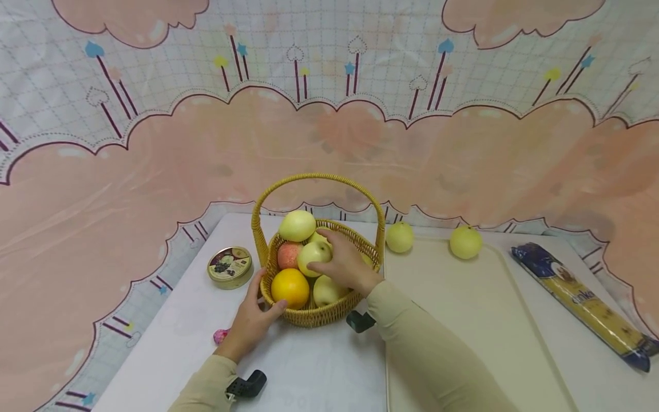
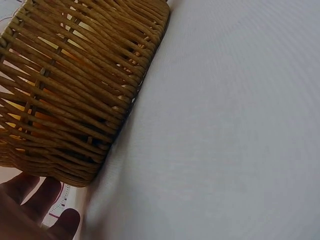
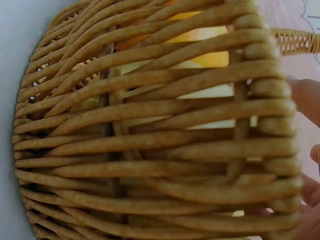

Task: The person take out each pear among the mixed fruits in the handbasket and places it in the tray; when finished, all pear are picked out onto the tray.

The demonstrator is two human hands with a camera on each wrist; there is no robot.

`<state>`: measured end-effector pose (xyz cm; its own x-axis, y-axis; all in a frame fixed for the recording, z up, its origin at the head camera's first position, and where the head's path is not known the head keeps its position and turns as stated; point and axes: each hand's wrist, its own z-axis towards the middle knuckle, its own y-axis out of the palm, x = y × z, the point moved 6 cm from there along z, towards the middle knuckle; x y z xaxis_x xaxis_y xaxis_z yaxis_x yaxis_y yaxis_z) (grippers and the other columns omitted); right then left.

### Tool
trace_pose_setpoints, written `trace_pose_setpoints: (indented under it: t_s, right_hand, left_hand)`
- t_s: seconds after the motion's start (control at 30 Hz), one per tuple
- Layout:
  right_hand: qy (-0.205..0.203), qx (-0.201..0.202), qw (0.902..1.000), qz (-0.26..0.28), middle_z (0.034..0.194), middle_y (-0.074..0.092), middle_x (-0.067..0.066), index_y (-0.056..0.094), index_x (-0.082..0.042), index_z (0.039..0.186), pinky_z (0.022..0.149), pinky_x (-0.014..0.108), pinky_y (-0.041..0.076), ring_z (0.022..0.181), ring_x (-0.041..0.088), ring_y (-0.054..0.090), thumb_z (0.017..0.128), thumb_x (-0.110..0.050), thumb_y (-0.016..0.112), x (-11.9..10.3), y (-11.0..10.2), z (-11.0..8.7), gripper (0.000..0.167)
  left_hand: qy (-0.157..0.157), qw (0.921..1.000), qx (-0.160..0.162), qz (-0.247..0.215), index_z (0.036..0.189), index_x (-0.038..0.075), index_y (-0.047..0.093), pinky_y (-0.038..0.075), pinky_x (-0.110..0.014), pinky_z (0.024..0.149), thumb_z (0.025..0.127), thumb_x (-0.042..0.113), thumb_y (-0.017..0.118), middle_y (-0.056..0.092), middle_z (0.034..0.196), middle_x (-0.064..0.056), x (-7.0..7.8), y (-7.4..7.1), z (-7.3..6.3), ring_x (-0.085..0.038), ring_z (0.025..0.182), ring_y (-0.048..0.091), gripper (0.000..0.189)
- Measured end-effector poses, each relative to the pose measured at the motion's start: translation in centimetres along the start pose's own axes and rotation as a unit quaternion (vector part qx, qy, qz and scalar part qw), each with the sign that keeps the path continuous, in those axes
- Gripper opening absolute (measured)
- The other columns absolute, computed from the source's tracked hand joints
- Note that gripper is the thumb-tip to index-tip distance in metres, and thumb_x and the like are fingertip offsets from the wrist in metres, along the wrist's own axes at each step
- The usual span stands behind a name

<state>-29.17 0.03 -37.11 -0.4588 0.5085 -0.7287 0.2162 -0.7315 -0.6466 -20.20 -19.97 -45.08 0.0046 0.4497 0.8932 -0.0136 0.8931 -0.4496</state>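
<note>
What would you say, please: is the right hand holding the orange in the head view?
No, the right hand grips a yellow-green apple, while the orange lies nearer the left hand in the wicker basket.

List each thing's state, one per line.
Basket: upright, holding fruit, handle raised.
Round tin: lid on.
Long packet: lying flat, seems sealed.
Cream tray: lying flat.
Two loose fruits: outside the basket.
Pink item: partly hidden.
Left grip: holding the basket.
Right grip: pinching a pale fruit.

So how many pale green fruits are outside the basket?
2: a pale green fruit just right of the basket, and a second one farther right. Others could be hidden behind the basket.
</note>
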Motion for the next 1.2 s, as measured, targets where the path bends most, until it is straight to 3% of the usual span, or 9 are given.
trace_pose_setpoints:
  t_s: [0.53,0.8,1.2]
  right_hand:
    - [0.048,-0.024,0.9985,0.013,0.144,0.053,0.013,0.047,-0.005,0.147,0.105,0.044,0.043,0.124,0.029,0.054,0.084,-0.030,0.080,0.9,0.9,0.6,0.075]
    - [0.029,-0.009,0.9995,0.009,0.142,0.055,0.012,0.051,-0.002,0.142,0.104,0.042,0.044,0.123,0.028,0.054,0.084,-0.026,0.081,0.5,0.5,0.2,0.070]
    - [0.006,0.003,0.9996,0.028,0.140,0.055,0.010,0.053,-0.005,0.141,0.103,0.043,0.045,0.123,0.026,0.053,0.084,-0.027,0.081,-0.4,-1.6,-2.0,0.068]
  left_hand:
    - [-0.002,1.0000,-0.002,-0.003,0.160,0.015,0.011,0.027,-0.059,0.113,0.094,0.035,0.067,0.019,0.162,-0.021,-0.1,0.1,0.0,-0.043,0.141,0.033,0.090]
    - [-0.003,1.0000,-0.002,-0.004,0.160,0.015,0.011,0.027,-0.060,0.113,0.094,0.035,0.068,0.020,0.162,-0.022,-0.2,0.2,0.0,-0.044,0.141,0.033,0.090]
    - [0.004,1.0000,0.003,0.003,0.160,0.014,0.011,0.027,-0.060,0.113,0.094,0.034,0.068,0.021,0.162,-0.023,-0.2,0.0,0.1,-0.044,0.140,0.034,0.090]
